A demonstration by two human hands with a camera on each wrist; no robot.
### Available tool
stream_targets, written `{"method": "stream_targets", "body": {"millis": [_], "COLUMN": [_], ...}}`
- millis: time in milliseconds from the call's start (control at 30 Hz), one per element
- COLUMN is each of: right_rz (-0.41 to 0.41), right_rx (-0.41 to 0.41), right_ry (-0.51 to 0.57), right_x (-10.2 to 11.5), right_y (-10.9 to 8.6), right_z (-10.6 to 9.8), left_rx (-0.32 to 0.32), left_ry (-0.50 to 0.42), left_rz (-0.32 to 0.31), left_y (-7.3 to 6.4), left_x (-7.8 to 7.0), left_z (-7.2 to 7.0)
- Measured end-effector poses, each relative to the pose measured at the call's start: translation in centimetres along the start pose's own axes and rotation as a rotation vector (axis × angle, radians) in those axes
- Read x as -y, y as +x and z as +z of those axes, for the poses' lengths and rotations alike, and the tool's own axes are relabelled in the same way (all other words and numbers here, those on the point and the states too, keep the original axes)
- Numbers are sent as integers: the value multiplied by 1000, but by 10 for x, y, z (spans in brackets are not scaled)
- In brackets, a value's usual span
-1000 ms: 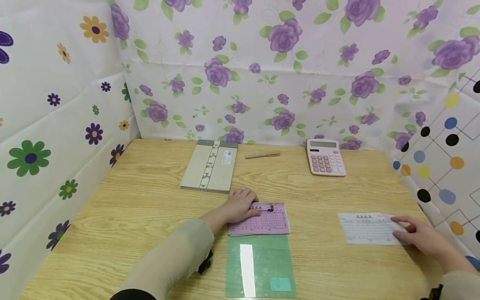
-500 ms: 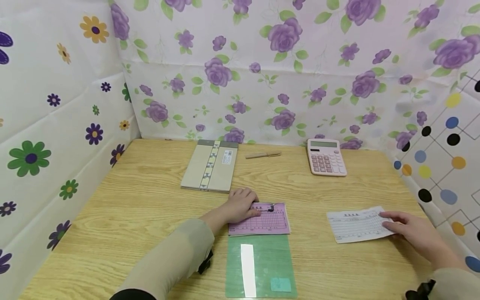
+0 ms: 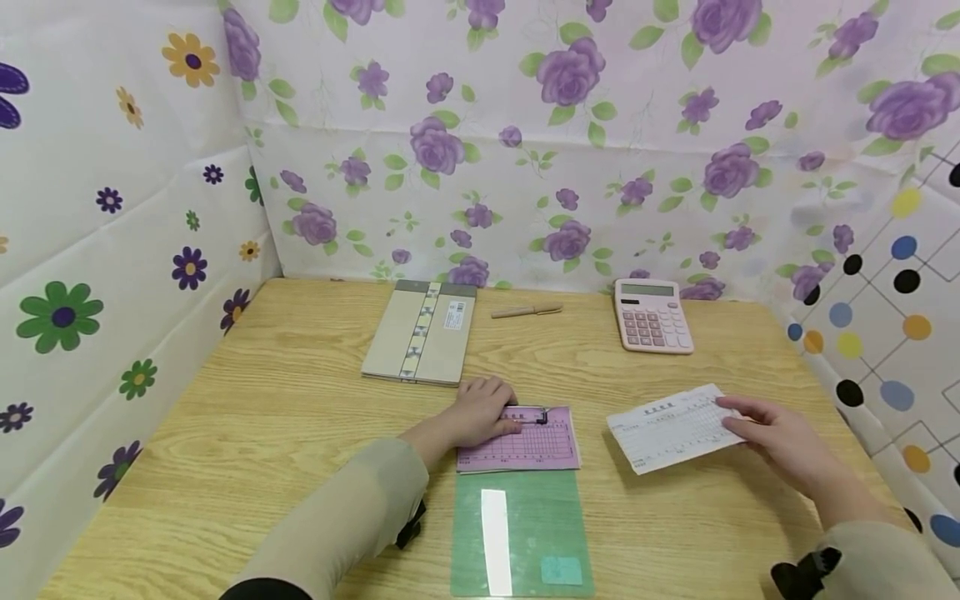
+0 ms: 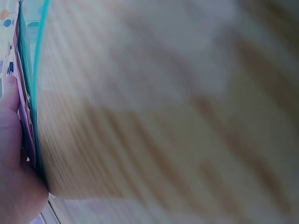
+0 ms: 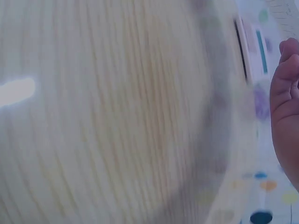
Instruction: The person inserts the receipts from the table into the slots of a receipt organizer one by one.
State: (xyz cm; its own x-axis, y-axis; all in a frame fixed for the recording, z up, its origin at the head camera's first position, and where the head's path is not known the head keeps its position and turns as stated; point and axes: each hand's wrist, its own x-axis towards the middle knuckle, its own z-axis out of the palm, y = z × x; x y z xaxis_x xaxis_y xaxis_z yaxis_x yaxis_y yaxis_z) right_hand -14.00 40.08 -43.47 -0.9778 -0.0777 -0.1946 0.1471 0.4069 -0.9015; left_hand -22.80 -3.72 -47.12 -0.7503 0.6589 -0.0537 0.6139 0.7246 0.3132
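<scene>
My right hand (image 3: pixel 780 437) pinches a white printed form slip (image 3: pixel 671 425) by its right end, thumb below the fingers. The slip is tilted, its left end clear of the table with a shadow underneath. My left hand (image 3: pixel 476 412) holds the top left of a green translucent clipboard (image 3: pixel 517 500), its fingers bent at the top edge and its thumb lying on a pad of pink printed forms (image 3: pixel 517 446). The left part of the clip is hidden under that hand. In the left wrist view the thumb (image 4: pixel 10 95) lies along the papers' face.
A beige notebook (image 3: pixel 420 333) with a patterned band lies behind my left hand. Farther back are a tan pen (image 3: pixel 525 311) and a pink calculator (image 3: pixel 652 315). Patterned cloth walls (image 3: pixel 510 167) border the wooden table (image 3: pixel 300 392) at the back and both sides.
My right hand has moved left with the white form slip, lifting and tilting it towards the clipboard. The left hand and the clipboard have stayed in place.
</scene>
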Motion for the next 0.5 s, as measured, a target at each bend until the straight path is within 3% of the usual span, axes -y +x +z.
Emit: {"method": "stream_targets", "body": {"millis": [233,500], "right_rz": [-46,-69], "right_rx": [108,189], "right_ry": [56,-8], "right_x": [16,24], "right_y": [14,24], "right_z": [39,76], "left_rx": [3,3], "left_ry": [-7,-11], "left_rz": [-8,-4], "left_y": [-1,-1], "left_x": [-2,-1], "left_z": [-2,-2]}}
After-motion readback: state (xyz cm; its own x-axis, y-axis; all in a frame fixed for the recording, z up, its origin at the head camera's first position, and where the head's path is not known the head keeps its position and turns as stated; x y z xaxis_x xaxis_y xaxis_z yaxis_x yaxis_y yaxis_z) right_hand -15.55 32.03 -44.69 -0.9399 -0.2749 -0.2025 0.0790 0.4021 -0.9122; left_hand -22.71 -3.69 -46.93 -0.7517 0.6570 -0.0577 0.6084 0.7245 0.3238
